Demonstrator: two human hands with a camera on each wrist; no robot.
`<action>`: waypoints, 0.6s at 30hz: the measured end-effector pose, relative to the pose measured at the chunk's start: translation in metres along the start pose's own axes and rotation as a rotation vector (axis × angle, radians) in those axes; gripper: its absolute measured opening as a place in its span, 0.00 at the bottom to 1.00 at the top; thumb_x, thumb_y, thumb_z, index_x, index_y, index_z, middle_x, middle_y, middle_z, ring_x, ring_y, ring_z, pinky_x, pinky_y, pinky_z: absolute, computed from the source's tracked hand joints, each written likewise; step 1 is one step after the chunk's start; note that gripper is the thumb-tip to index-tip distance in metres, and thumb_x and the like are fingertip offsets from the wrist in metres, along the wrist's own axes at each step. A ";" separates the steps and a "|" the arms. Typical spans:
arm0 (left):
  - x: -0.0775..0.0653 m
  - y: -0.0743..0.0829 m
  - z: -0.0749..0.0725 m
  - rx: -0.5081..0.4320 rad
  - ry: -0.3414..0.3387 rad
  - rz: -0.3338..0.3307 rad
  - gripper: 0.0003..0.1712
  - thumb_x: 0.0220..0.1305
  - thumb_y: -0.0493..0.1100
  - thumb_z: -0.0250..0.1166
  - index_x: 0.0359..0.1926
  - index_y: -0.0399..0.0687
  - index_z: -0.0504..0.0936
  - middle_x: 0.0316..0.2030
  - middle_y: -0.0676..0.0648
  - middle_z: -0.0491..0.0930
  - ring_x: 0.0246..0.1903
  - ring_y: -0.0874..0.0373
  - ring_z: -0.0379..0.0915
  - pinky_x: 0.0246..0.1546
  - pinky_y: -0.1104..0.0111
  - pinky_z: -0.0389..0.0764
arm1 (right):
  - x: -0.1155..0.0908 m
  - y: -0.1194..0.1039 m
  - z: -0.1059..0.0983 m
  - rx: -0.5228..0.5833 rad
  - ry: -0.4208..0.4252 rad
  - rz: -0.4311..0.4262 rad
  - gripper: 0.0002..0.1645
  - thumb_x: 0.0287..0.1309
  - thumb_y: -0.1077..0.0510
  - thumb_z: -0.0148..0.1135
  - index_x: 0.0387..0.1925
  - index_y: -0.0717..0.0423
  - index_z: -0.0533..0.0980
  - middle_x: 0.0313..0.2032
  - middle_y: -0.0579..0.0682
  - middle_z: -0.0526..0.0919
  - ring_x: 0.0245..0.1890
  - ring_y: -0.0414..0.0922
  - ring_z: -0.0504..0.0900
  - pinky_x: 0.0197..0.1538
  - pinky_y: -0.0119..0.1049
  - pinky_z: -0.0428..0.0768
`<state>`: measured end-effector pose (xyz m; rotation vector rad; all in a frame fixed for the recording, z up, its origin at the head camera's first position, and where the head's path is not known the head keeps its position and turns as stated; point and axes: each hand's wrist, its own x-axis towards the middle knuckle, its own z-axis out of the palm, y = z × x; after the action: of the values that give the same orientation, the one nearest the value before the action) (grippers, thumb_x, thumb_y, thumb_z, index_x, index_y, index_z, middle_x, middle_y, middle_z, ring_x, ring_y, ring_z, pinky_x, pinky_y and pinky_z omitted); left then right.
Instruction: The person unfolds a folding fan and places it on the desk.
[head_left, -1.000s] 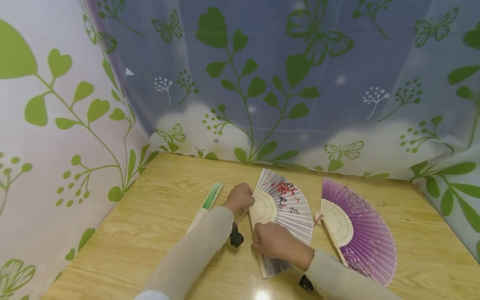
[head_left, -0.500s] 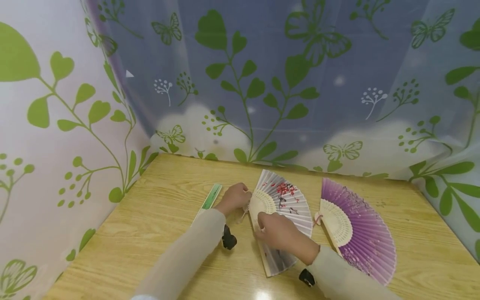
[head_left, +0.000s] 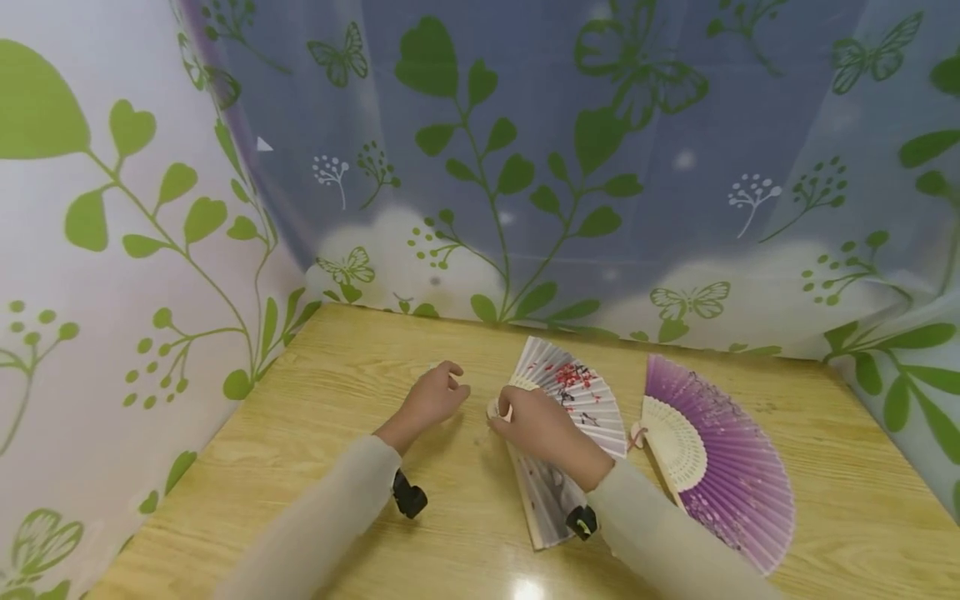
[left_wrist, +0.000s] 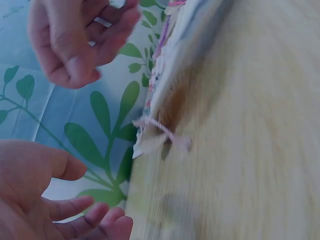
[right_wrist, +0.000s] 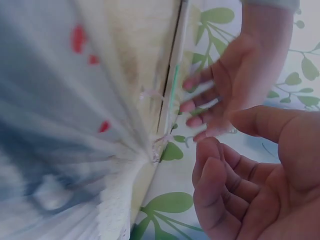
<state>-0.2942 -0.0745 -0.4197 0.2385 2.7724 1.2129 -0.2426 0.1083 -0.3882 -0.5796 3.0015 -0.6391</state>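
Note:
A grey-white folding fan (head_left: 588, 400) with red blossoms lies spread on the table. My right hand (head_left: 542, 427) hovers over its pale ribs near the pivot end; in the right wrist view the right hand's fingers (right_wrist: 212, 192) are loosely bent with nothing between them. To the left of the fan, apart from it, is my left hand (head_left: 433, 398), fingers relaxed and holding nothing, as the left wrist view also shows. A pinkish cord (left_wrist: 156, 124) hangs at the fan's pivot end. The narrow green-and-white strip (right_wrist: 175, 90) is mostly hidden beneath my left hand in the head view.
A purple folding fan (head_left: 746, 467) lies spread to the right, with a pink cord (head_left: 636, 435) at its pivot. The wooden table (head_left: 300, 417) meets a leaf-patterned curtain (head_left: 480, 208) at the back and left.
My left hand has left the fan's pivot edge and moved left, over the green-and-white strip. My right hand has shifted up along the fan toward its pivot end.

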 end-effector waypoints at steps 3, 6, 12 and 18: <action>-0.006 -0.005 -0.007 0.016 0.007 -0.002 0.25 0.69 0.46 0.57 0.62 0.38 0.70 0.51 0.37 0.78 0.45 0.45 0.77 0.44 0.53 0.80 | 0.010 -0.006 -0.005 0.041 -0.015 0.023 0.11 0.62 0.51 0.63 0.33 0.56 0.75 0.17 0.45 0.75 0.17 0.41 0.69 0.23 0.34 0.69; -0.014 -0.011 -0.015 0.035 0.009 0.002 0.26 0.69 0.47 0.57 0.62 0.37 0.69 0.53 0.36 0.77 0.47 0.43 0.77 0.45 0.52 0.79 | 0.020 -0.012 -0.007 0.061 -0.027 0.035 0.12 0.63 0.51 0.62 0.33 0.56 0.75 0.17 0.45 0.76 0.16 0.40 0.70 0.22 0.34 0.69; -0.031 -0.019 -0.029 0.113 0.015 -0.012 0.29 0.68 0.48 0.59 0.63 0.36 0.68 0.55 0.35 0.74 0.50 0.42 0.74 0.47 0.50 0.78 | 0.040 -0.020 -0.003 0.124 -0.074 0.060 0.16 0.66 0.48 0.59 0.36 0.58 0.75 0.19 0.46 0.78 0.18 0.45 0.81 0.23 0.34 0.74; -0.042 -0.025 -0.037 0.266 0.026 -0.031 0.34 0.67 0.55 0.60 0.63 0.35 0.67 0.53 0.35 0.72 0.42 0.47 0.74 0.41 0.54 0.78 | 0.053 -0.029 0.004 0.135 -0.092 0.110 0.21 0.67 0.44 0.57 0.37 0.60 0.76 0.24 0.49 0.80 0.20 0.49 0.82 0.25 0.34 0.76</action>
<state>-0.2613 -0.1255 -0.4121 0.2016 2.9438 0.8432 -0.2815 0.0625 -0.3775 -0.4212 2.8536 -0.7776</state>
